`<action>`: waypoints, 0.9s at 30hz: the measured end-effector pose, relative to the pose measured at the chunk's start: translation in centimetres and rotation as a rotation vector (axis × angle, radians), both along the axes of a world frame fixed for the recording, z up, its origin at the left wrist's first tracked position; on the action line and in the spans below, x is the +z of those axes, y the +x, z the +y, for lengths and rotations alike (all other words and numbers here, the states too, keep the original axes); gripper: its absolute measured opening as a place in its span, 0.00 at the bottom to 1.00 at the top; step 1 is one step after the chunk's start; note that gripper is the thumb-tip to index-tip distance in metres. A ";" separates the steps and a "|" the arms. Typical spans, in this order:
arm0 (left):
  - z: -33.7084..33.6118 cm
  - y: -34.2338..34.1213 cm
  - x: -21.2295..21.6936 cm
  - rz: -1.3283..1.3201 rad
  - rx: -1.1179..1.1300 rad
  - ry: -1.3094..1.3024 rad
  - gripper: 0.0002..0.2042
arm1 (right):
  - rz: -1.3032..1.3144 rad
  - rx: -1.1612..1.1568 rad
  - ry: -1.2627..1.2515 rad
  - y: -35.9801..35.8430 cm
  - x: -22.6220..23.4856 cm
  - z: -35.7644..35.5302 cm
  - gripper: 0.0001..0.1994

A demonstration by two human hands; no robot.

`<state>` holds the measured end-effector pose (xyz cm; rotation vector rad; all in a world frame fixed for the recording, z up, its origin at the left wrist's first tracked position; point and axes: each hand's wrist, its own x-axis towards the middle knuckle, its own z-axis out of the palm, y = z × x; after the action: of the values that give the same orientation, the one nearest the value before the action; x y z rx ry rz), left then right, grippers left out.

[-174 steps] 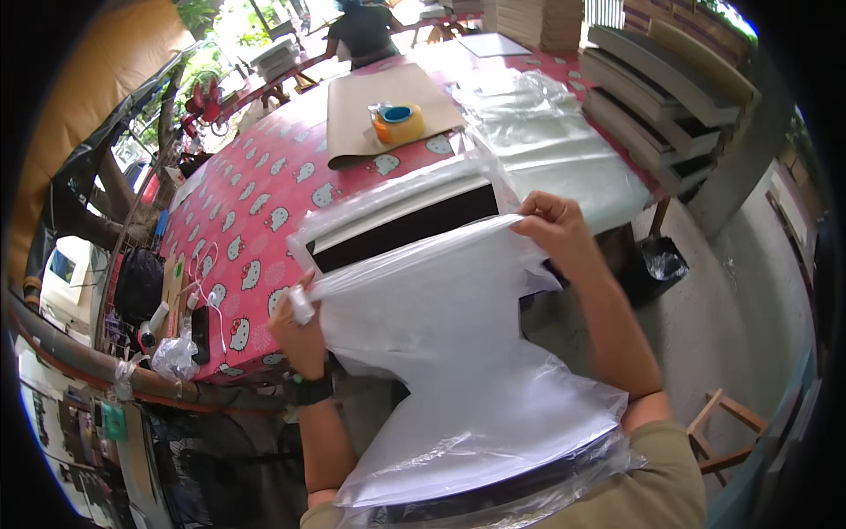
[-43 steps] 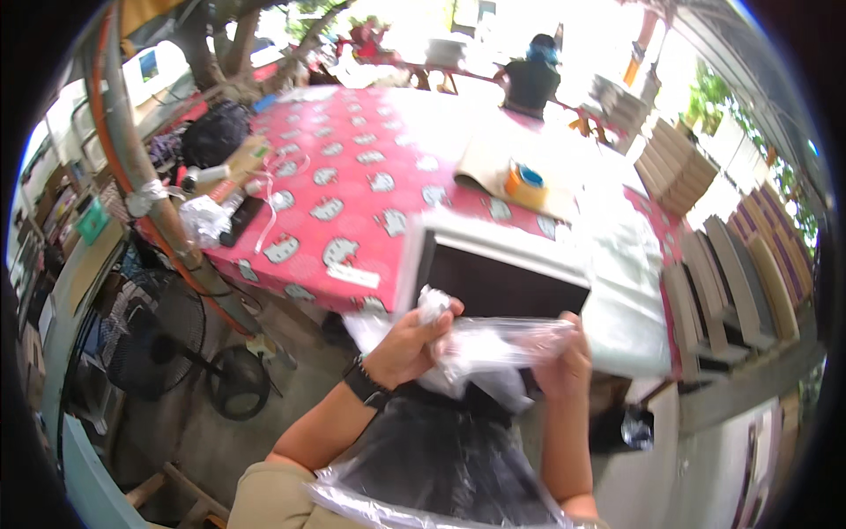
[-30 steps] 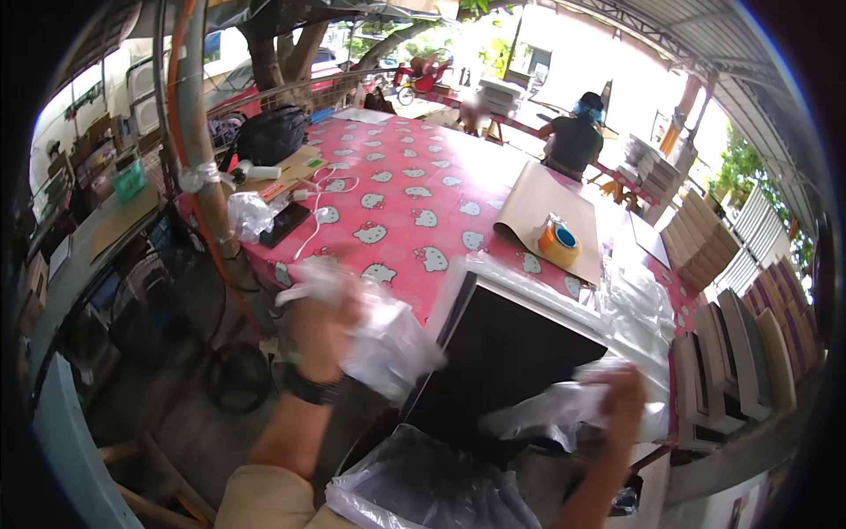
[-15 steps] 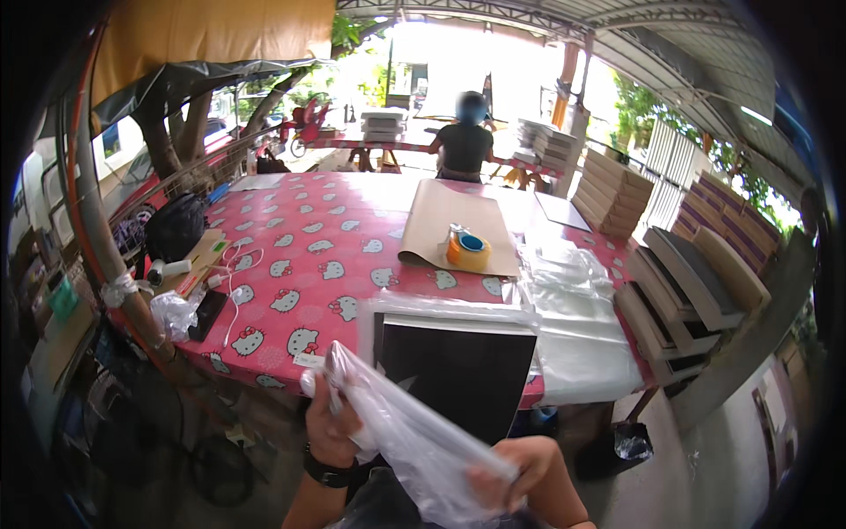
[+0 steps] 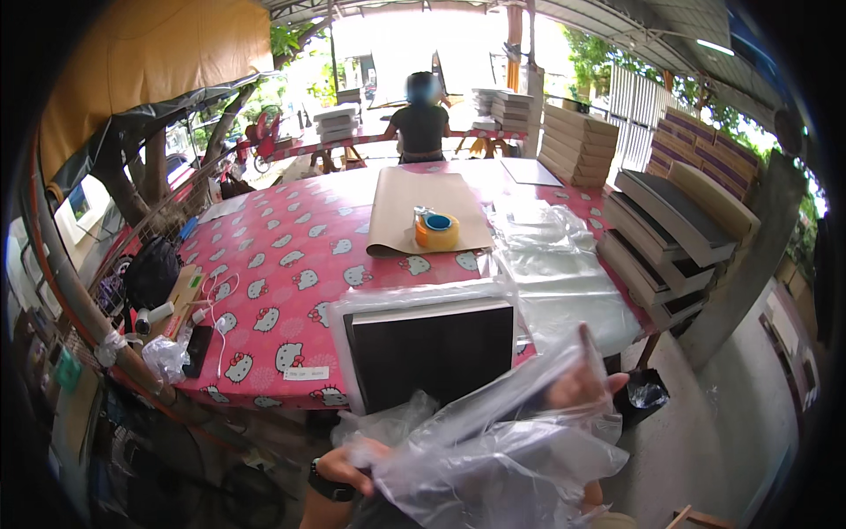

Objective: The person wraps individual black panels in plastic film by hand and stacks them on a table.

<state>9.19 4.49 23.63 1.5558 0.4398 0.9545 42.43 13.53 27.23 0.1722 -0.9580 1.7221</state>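
Note:
A loose clear plastic bag (image 5: 493, 450), crumpled and partly blurred, spreads between my two hands over the table's near edge. My left hand (image 5: 354, 467), with a black watch at the wrist, is closed on its left side. My right hand (image 5: 577, 385) is raised higher at the bag's other side, seen partly through the film; its thumb shows and its fingers look closed on the plastic. Just beyond, a flat black rectangular piece (image 5: 432, 357) with a pale far edge lies on clear plastic film (image 5: 352, 304). The bag covers its near right corner.
The table has a pink cartoon-cat cover (image 5: 291, 256). On it are brown paper (image 5: 397, 198), an orange tape roll (image 5: 436, 231), stacked clear bags (image 5: 564, 291) and a black phone (image 5: 197, 351). Stacked boxes (image 5: 656, 242) stand right; a person (image 5: 421, 123) is beyond the table.
The bag, stretched narrow before, is now spread wider. My right hand has risen and moved right, my left hand has dropped lower. The view has shifted to the right.

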 end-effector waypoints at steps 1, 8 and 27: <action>-0.3 -0.6 0.4 0.014 0.211 0.125 0.21 | -0.163 0.041 0.064 -0.6 -0.7 -0.1 0.25; 2.0 -4.2 1.1 -0.673 0.629 -0.477 0.21 | -0.165 0.045 0.430 -2.6 0.4 0.9 0.10; 8.6 -0.3 3.6 1.017 1.188 0.516 0.29 | -1.333 -1.006 0.439 -2.4 -0.3 7.8 0.27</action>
<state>8.87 13.14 27.19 2.2007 2.1349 1.0813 40.07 21.29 26.92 -1.1303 -1.8933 0.4847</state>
